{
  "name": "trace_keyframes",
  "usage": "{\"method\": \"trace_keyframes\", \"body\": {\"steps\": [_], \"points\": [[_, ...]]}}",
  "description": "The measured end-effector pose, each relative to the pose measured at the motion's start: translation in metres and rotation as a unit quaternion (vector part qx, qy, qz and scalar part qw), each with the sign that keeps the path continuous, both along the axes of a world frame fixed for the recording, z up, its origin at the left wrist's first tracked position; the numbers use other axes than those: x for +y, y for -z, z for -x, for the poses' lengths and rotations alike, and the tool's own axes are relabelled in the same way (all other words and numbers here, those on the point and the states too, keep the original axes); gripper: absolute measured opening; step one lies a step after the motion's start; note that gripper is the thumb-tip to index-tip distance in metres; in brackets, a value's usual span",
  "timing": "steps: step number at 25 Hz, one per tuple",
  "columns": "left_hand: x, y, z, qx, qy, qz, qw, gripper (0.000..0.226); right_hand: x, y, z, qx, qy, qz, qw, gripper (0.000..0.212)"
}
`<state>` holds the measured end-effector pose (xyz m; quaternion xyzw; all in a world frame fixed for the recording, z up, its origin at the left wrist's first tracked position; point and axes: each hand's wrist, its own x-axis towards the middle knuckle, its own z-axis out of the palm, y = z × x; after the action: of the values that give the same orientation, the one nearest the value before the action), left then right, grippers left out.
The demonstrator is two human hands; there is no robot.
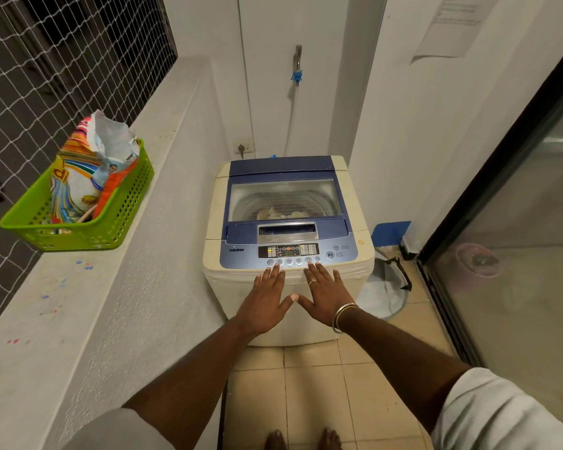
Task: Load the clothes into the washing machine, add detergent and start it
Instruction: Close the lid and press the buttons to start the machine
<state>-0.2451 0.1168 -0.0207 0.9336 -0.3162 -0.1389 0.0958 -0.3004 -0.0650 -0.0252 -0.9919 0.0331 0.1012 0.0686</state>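
Observation:
A cream top-load washing machine with a blue lid stands against the far wall. Its lid is down, and pale clothes show through the lid window. The control panel has a lit display and a row of round buttons. My left hand lies flat with straight fingers, fingertips at the panel's lower edge. My right hand is flat beside it, its fingertips reaching the button row. A colourful detergent bag stands open in a green basket on the ledge at left.
A white ledge runs along the left under a netted window. A tap with a hose is on the far wall. A laundry bag sits on the floor right of the machine, beside a glass sliding door.

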Motion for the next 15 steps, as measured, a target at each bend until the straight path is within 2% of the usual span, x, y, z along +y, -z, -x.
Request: {"method": "trace_keyframes", "body": {"steps": [5, 15], "points": [[0.0, 0.002, -0.002, 0.0, 0.003, 0.003, 1.0, 0.075, -0.011, 0.005, -0.005, 0.013, 0.019, -0.001, 1.0, 0.083], [-0.004, 0.012, -0.015, -0.003, 0.0, 0.012, 1.0, 0.075, -0.054, 0.013, -0.031, 0.057, 0.064, -0.002, 0.996, 0.092]]}}
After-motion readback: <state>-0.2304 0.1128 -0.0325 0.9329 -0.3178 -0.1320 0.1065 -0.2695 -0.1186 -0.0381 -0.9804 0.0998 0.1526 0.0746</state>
